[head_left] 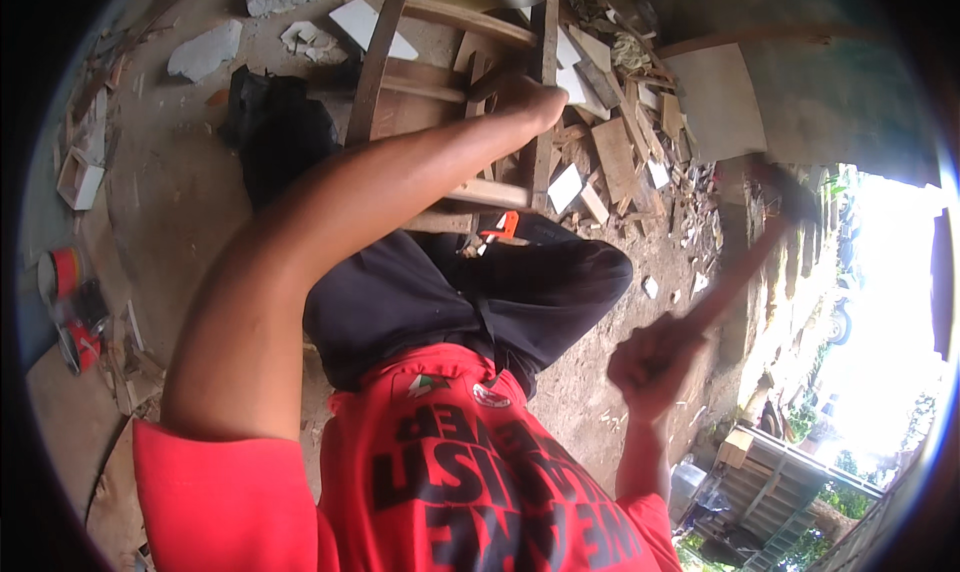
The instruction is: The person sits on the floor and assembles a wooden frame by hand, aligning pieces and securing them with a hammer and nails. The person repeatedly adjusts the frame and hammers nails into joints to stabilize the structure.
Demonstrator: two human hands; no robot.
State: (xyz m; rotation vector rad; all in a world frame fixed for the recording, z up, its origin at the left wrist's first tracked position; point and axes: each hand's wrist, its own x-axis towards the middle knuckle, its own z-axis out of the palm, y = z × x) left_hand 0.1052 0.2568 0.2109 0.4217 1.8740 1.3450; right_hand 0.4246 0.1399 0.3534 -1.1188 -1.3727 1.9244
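A brown wooden frame [470, 20], with upright posts and crosspieces, stands in front of my legs. Across it reaches my left arm, and my left hand [530, 104] is closed at the right-hand post; its fingertips are mostly hidden. Off to the right, my right hand [658, 362] is raised and wrapped round the wooden handle of a hammer [742, 262]. The hammer's dark head is smeared by motion, up and to the right of that hand, well apart from the frame. A small orange object [503, 225] lies by the frame's lower end, near my knees.
Wood offcuts [615, 157] and chips heap up right of the frame. Pale broken slabs [205, 52] lie at the far left. A black bag-like bundle [285, 122] sits left of the frame. Red-and-black containers [65, 272] are at the left edge. A large greenish panel [820, 102] stands far right.
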